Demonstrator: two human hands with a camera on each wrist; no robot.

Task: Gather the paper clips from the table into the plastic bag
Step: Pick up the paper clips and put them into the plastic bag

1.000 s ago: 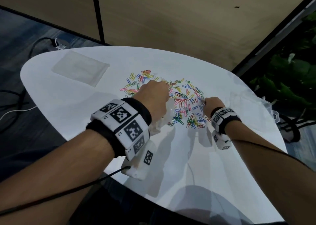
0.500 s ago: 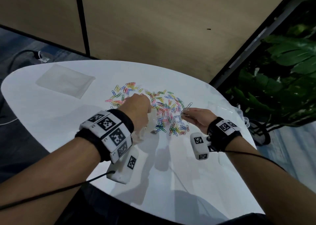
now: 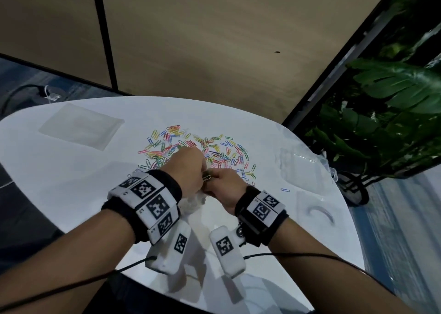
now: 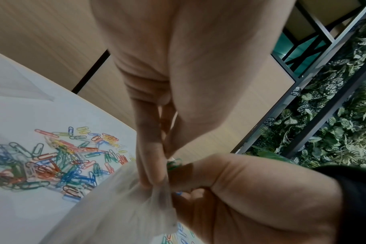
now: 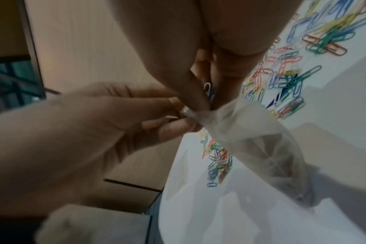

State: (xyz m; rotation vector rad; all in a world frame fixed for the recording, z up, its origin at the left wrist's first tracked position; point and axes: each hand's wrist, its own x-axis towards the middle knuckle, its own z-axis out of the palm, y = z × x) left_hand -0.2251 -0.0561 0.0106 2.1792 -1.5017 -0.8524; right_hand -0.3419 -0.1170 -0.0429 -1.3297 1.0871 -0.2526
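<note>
Our left hand (image 3: 188, 168) pinches the plastic bag (image 3: 193, 202) by its mouth, above the table (image 3: 71, 170). Our right hand (image 3: 224, 186) pinches a few paper clips (image 5: 208, 90) there; the heap (image 3: 198, 149) lies at twelve o'clock.

No readable text; wrist bands (image 3: 152, 201) carry only black-white square marker codes.

White rounded table (image 3: 71, 170) against tan wood-panel wall (image 3: 214, 39) with dark vertical seam (image 3: 105, 32). Leafy plants (image 3: 393, 103) on the right; blue-grey floor (image 3: 21, 75) left, cable (image 3: 14, 94) on it.
</note>
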